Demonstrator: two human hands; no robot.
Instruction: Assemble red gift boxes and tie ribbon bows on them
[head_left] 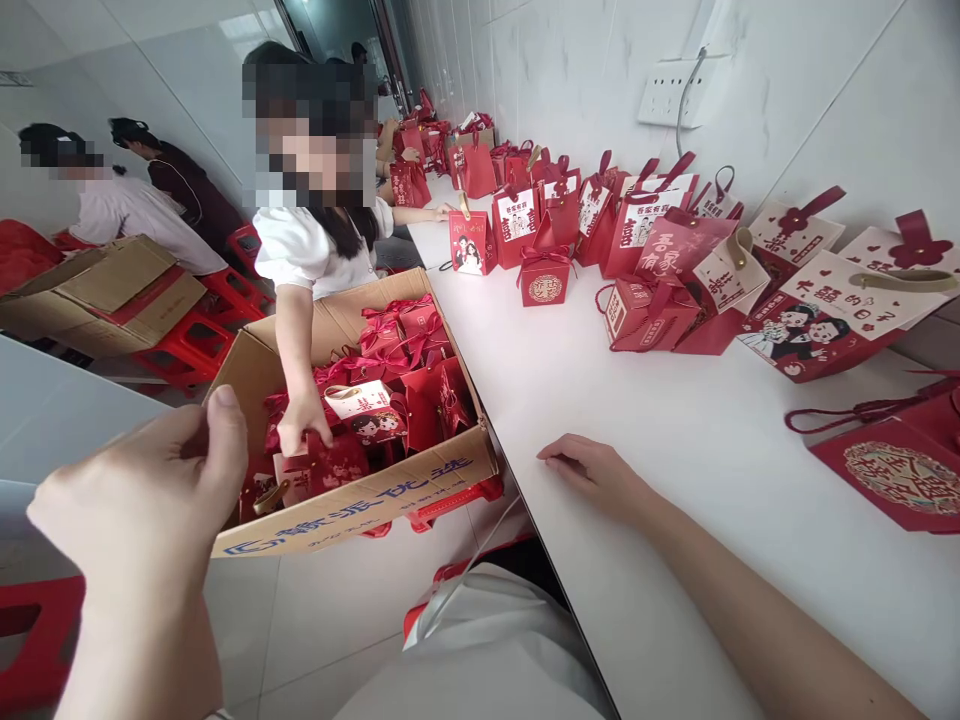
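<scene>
My left hand (pixel 150 480) is raised at the lower left, loosely closed with the thumb up; nothing shows in its grip. It is nearest the cardboard box (pixel 352 515), apart from it. My right hand (pixel 589 468) lies on the white table (pixel 517 370) near its edge, fingers loosely stretched and holding nothing. Inside the box are many red gift boxes, among them one with a white top and a printed couple (pixel 371 420). Another person's hand (pixel 304 420) reaches in and touches a dark red gift box (pixel 337 462).
Red and white gift boxes (pixel 649 315) stand along the wall, with a square red one (pixel 545 280) in front. A larger red box (pixel 900 470) lies at the right. A wall socket (pixel 679 92) has a cable. Red stools (pixel 180 345) and other people (pixel 187 190) are at the left.
</scene>
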